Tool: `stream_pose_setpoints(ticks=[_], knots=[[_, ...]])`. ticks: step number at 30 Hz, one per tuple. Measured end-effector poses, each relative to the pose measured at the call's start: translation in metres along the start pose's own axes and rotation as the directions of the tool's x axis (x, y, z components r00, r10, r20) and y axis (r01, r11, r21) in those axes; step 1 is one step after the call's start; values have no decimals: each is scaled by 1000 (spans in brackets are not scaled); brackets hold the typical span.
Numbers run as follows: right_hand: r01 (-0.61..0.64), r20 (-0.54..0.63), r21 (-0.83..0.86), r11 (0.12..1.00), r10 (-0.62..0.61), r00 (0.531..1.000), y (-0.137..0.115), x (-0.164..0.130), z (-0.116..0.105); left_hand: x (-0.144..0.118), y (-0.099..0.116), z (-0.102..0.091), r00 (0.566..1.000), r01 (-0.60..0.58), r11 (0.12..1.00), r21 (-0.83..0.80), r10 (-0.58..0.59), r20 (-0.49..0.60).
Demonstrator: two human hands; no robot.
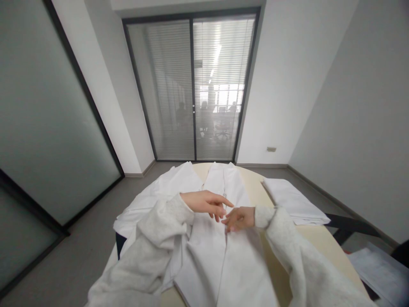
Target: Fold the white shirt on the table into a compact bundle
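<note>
A white garment (243,264) with a long front opening lies spread lengthwise on the table in front of me. Over its middle seam is my left hand (206,202), fingers stretched to the right and apart, holding nothing I can see. My right hand (239,218) comes from the other side, with loosely bent, slightly blurred fingers at the edge of the opening. The fingertips of both hands nearly meet; whether they touch the cloth is hard to make out. Small details along the opening are too faint to name.
More white cloth (143,202) lies at the left of the round, cream table (255,177). A folded white cloth (294,200) rests near its right edge. Farther right, another white item (380,268) sits lower down beside a dark chair part (351,224). Glass doors (191,89) stand ahead.
</note>
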State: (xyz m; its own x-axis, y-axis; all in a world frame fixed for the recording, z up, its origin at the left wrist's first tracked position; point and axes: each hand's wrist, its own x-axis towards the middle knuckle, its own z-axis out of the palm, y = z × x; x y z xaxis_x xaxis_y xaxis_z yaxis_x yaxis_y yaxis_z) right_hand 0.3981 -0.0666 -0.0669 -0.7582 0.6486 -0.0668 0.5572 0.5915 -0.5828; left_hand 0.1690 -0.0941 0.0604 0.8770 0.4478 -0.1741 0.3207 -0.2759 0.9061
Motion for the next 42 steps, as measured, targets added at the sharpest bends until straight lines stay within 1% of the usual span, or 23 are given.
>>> stream_pose_setpoints(ticks=[2,3,4,5,6,7,8,9,10,12,15,17,19,22,25,29,31,33,35,36,38,40,42], knots=[[29,93,148,989,-43,995,-7,2,-13,-16,-5,-18,996,17,1000,25,-14,-92],[29,86,178,984,-45,995,-11,5,-17,-20,-11,-26,989,29,999,29,-25,-145],[24,23,149,988,-28,999,-13,9,-19,-21,-19,-34,977,53,998,34,-45,-208],[11,-83,55,998,-6,997,-15,13,-19,-20,-28,-40,955,82,996,37,-68,-289],[-20,-198,-78,997,4,980,-15,18,-15,-17,-39,-46,921,114,993,37,-91,-378],[-66,-293,-216,974,0,956,-14,22,-9,-11,-51,-50,883,149,989,28,-120,-455],[-117,-353,-333,936,-8,936,-11,26,-1,-5,-63,-52,854,172,985,11,-143,-500],[-168,-380,-416,894,-3,925,-6,30,8,2,-75,-54,838,184,983,-13,-164,-520],[-205,-379,-462,863,17,925,-1,32,16,9,-86,-54,830,196,980,-38,-186,-525],[-229,-332,-494,839,62,941,11,33,30,21,-105,-53,820,238,969,-68,-238,-520],[-181,-251,-504,845,57,966,22,32,36,30,-123,-50,833,323,946,-25,-297,-467],[-125,-214,-511,851,14,977,25,31,34,31,-127,-50,848,355,934,28,-309,-430],[-69,-173,-508,859,-23,985,25,31,31,28,-124,-51,855,367,927,69,-307,-418],[-24,-136,-480,877,-47,990,26,31,25,20,-114,-51,846,438,891,118,-364,-388],[-8,-126,-447,894,-54,991,30,33,19,12,-98,-48,850,500,858,114,-462,-251],[-28,-126,-440,898,-31,992,43,39,5,6,-76,-39,880,474,879,63,-470,-59],[-44,-133,-447,893,-18,991,51,42,-1,6,-68,-35,883,468,882,58,-469,3],[-54,-140,-457,888,-12,990,58,45,-5,9,-66,-30,880,472,880,58,-474,36],[-89,-192,-473,877,-3,981,64,48,-7,16,-71,-25,871,483,873,66,-487,68],[-128,-249,-481,867,4,968,67,49,-7,21,-76,-22,857,500,863,70,-505,103],[-224,-395,-491,842,14,919,71,50,-4,32,-88,-16,809,547,833,84,-552,200],[-298,-506,-487,821,13,862,75,52,0,43,-99,-9,765,578,808,110,-584,272],[-350,-552,-471,810,39,833,79,54,4,51,-106,-5,755,575,806,137,-588,290]])
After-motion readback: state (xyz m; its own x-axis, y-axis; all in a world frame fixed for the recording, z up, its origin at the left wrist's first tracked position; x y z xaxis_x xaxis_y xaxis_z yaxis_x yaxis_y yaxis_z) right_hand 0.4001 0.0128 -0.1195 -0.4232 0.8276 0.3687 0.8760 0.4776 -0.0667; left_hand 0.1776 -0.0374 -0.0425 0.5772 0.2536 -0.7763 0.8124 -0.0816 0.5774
